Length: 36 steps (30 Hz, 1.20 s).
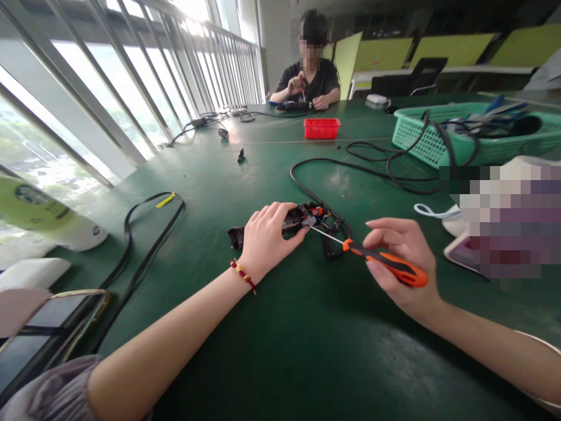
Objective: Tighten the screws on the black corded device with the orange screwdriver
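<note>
My left hand point(272, 237) is closed around an opened black corded device point(294, 218), its thumb and fingers on either side of the casing. Small wires and red and grey parts show at the device's right end. In my right hand point(405, 263) lies a screwdriver point(385, 263) with an orange and black handle, the fingers curled about it. Its thin metal shaft points left, and the tip reaches the exposed parts beside my left thumb; whether it sits on a screw I cannot tell. A black cable point(315, 159) runs from the device across the table.
A red bin point(322, 128) stands ahead, and a green basket point(421, 137) with tools and cables is at right. A small black part point(241, 155) lies farther left. Phone point(48, 327), cup point(48, 213) and black strap point(149, 257) are at left. Another person point(307, 82) works opposite.
</note>
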Available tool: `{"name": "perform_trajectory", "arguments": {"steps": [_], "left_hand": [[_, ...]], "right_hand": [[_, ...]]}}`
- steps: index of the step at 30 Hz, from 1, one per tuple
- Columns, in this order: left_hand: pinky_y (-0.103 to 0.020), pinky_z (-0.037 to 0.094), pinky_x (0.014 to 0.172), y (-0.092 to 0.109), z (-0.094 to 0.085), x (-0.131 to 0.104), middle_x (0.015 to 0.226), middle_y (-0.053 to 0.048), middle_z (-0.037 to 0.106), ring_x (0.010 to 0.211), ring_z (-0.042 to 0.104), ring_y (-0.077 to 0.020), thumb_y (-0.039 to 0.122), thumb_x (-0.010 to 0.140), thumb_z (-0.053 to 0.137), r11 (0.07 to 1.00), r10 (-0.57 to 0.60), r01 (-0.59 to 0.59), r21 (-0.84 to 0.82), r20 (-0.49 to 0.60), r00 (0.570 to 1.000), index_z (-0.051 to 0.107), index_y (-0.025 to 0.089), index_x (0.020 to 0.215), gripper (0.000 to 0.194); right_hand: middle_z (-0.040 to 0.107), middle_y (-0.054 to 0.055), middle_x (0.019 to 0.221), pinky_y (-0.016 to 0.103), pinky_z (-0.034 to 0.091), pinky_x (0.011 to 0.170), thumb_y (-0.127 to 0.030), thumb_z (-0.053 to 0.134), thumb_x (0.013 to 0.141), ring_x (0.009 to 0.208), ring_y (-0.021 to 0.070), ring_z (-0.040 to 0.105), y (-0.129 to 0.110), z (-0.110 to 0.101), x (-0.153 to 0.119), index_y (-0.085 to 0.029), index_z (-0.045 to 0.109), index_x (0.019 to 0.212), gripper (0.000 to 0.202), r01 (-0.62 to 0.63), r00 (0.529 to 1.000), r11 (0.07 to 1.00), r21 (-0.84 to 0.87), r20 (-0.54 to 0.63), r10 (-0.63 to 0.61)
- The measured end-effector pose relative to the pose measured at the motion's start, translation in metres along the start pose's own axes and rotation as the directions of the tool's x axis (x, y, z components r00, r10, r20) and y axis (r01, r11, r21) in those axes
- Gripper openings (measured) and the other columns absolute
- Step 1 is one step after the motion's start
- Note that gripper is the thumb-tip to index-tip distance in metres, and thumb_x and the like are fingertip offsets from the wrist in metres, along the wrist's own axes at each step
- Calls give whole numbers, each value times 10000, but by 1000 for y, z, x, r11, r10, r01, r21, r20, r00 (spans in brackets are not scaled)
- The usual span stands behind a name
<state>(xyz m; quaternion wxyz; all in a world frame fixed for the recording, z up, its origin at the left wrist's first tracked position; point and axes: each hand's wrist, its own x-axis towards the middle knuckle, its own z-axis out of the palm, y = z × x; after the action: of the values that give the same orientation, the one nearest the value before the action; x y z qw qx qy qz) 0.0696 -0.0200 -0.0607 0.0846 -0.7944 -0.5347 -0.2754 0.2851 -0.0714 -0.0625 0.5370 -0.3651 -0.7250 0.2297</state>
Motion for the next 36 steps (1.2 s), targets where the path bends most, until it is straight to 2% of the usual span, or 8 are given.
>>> {"name": "perform_trajectory", "arguments": {"steps": [4,9,12,15,19,25,32,36], "left_hand": [[-312,426,773,-1,1,0,1012,-21,628,908,581,-198,430,795,547,1000,0,0,2,2,1000,521,217,1089,364],[-309,426,768,-1,1,0,1002,-21,628,902,580,-196,445,803,532,1000,0,0,13,-1,1000,523,214,1087,366],[-307,425,768,-1,2,0,1004,-22,627,903,578,-194,439,806,533,1000,2,-2,18,-1,1000,523,215,1085,358],[-307,425,766,-1,2,-1,1009,-21,624,906,576,-194,435,806,534,1000,6,-6,17,-1,1000,520,214,1086,356],[-307,428,762,-1,2,0,1004,-20,622,901,575,-193,439,806,534,1000,11,-11,13,-1,1000,517,209,1091,367],[-309,430,759,-1,3,0,1007,-21,621,897,576,-193,443,807,532,1000,13,-13,18,-1,1000,517,207,1093,371],[-306,430,758,-1,2,0,1007,-20,624,898,578,-193,437,808,532,1000,19,-19,13,-9,1000,514,207,1093,366],[-307,432,758,-1,2,0,1003,-23,623,903,577,-193,437,807,533,1000,19,-19,14,-6,1000,516,204,1088,365]], "right_hand": [[492,-48,586,231,359,384,-150,579,773,422,87,441,-3,0,-3,-251,522,972,230,-57,998,997,-52,26,59],[570,17,833,278,501,591,-103,600,722,681,140,589,1,4,-2,-240,511,1052,369,32,993,999,-5,-112,-33],[541,45,930,329,503,656,-118,569,716,806,177,575,6,3,0,-247,472,1127,441,46,996,996,78,-78,-40],[533,24,843,305,477,571,-154,564,729,709,161,553,7,0,-1,-250,477,1123,415,8,999,997,76,-35,-5],[543,-6,733,230,379,397,-172,570,772,498,96,492,3,-1,-6,-242,549,956,198,-79,997,997,-12,0,79],[560,37,910,314,508,651,-102,601,703,787,172,591,2,3,-2,-248,479,1108,447,55,992,998,29,-117,-52],[521,-36,615,231,384,400,-156,576,769,448,93,472,0,0,-5,-242,530,975,228,-73,997,997,-16,9,73],[585,4,809,280,495,582,-103,602,721,639,133,589,0,3,-3,-241,509,1043,363,16,995,1000,-13,-99,-17]]}}
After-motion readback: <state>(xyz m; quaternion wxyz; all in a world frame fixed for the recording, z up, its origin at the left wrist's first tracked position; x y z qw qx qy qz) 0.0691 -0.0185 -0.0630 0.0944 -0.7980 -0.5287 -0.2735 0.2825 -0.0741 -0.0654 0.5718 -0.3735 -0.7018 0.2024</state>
